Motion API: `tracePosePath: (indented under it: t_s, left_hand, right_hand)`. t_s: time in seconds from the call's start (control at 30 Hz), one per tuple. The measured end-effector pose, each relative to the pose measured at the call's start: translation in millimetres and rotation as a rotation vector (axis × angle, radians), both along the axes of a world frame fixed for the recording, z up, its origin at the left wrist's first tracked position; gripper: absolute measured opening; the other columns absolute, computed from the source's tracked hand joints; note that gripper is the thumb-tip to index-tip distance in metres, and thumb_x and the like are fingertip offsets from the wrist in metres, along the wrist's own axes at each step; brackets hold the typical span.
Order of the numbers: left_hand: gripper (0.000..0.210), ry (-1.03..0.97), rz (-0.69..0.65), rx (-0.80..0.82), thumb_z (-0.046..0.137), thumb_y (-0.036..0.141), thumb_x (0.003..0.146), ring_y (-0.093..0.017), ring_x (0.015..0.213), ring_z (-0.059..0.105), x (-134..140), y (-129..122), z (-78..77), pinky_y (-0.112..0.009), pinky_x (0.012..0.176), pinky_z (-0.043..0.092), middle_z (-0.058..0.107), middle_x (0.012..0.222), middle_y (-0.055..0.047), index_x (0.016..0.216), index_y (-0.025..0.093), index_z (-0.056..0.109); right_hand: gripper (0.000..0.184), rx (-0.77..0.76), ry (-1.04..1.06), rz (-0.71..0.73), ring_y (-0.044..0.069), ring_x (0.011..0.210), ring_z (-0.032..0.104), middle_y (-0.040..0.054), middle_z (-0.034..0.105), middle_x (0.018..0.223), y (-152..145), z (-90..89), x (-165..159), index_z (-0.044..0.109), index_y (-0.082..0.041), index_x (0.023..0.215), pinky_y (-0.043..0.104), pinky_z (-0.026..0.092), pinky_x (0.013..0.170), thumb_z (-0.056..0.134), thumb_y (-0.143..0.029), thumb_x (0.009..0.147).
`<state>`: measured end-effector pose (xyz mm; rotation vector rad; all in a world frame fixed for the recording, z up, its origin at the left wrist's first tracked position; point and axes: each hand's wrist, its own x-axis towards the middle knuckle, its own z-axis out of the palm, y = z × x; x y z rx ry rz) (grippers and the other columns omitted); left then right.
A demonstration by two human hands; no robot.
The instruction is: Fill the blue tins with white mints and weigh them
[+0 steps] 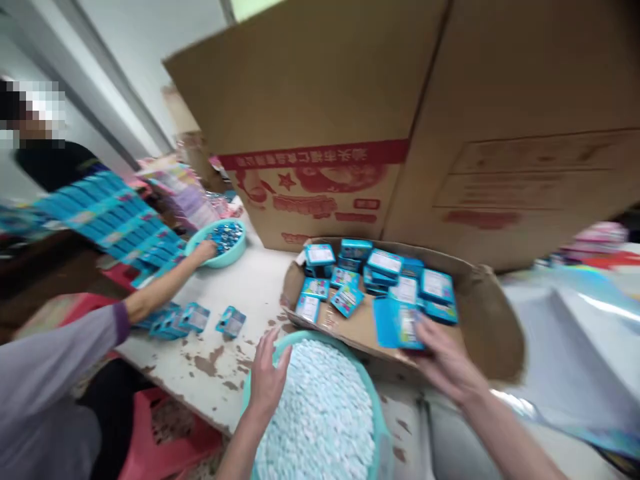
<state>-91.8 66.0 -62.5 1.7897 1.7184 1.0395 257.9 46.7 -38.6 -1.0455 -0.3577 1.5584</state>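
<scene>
My right hand point(443, 357) is closed on a small blue box point(399, 325) with its flap standing out to the left. It holds the box over the near edge of a low cardboard tray point(495, 320), where several similar blue boxes point(385, 263) lie in a loose pile. My left hand point(269, 373) has its fingers apart and holds nothing. It hovers by the left rim of a turquoise basin point(377, 417) filled with small pale pieces point(315, 407).
A tall cardboard carton point(320, 100) stands behind the tray. On the left, a co-worker's hand point(205, 252) reaches into a smaller turquoise bowl point(231, 257). Several blue boxes point(231, 321) stand on the worn white table point(260, 280). A red stool point(160, 433) is below.
</scene>
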Motion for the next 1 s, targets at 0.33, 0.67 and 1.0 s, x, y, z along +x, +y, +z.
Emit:
tracePosePath:
  t_s: [0.33,0.67,1.0]
  left_hand:
    - [0.065,-0.559,-0.692,-0.534,0.076,0.025,0.066,-0.026,0.116,0.052,86,-24,53.8,-0.039,0.102,0.039,0.057,0.124,-0.006,0.127,0.024,0.052]
    - [0.053,-0.814,-0.323,-0.721,0.052,0.048,0.086,-0.027,0.118,0.052,36,-56,21.4,-0.042,0.094,0.043,0.046,0.138,-0.013,0.133,0.025,0.045]
    - [0.053,-1.245,-0.452,-0.873,0.070,0.055,0.066,-0.019,0.078,0.061,54,-86,18.2,-0.035,0.083,0.046,0.066,0.088,-0.010,0.097,0.011,0.067]
  right_hand:
    - [0.024,-0.210,0.364,0.240,0.013,0.066,0.064,0.0030,0.068,0.075,-74,-19.2,-98,0.065,-0.016,0.088,0.024,0.053,0.062,0.075,-0.031,0.073]
    - [0.060,0.210,-0.855,-0.105,0.025,0.103,0.058,0.0069,0.063,0.109,-82,1.6,-106,0.055,-0.022,0.116,0.041,0.045,0.094,0.081,-0.032,0.063]
    - [0.065,0.191,-0.364,0.236,0.033,0.106,0.060,0.0138,0.062,0.118,-87,2.7,-110,0.058,-0.028,0.119,0.043,0.051,0.083,0.071,-0.059,0.062]
